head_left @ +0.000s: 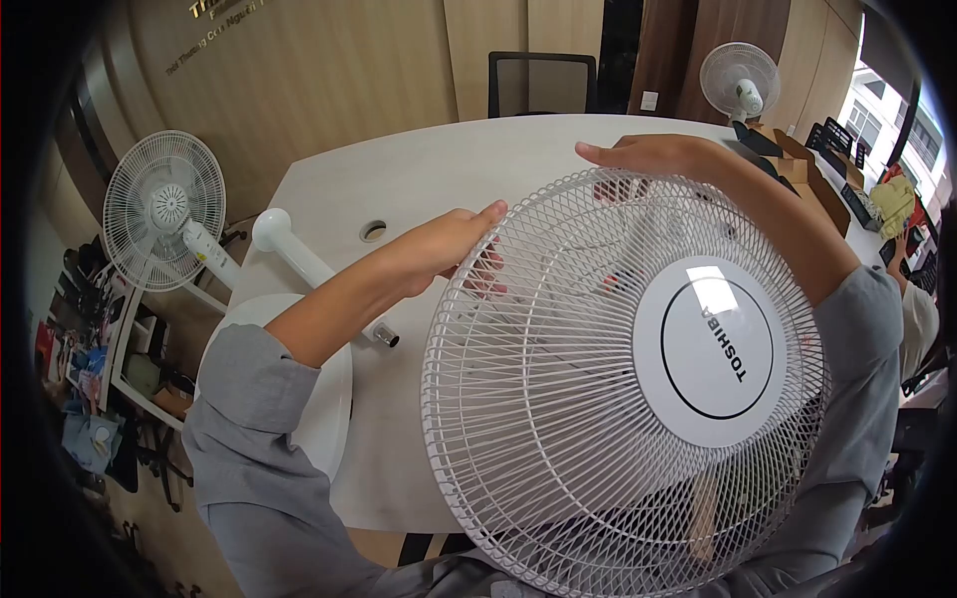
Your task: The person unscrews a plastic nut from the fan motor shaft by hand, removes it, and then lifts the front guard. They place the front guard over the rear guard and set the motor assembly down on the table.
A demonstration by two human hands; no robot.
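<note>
A large white fan grille [558, 399] with a round TOSHIBA badge [710, 351] at its centre fills the lower right of the head view, tilted above the table. At its upper left rim, my left hand [447, 249] grips the wires, the fingers partly seen through the mesh. My right hand [653, 157] curls over the top rim, thumb stretched to the left, its fingers behind the wires. To the left, a white fan pole [309, 261] lies across the table beside a round white base [324, 399].
The white table [429, 169] has a round cable hole [373, 231]. Standing fans are at the far left [164, 209] and back right [740, 80]. A black chair [541, 85] is behind the table. Open cardboard boxes [797, 169] and another person's arm [900, 261] are at right.
</note>
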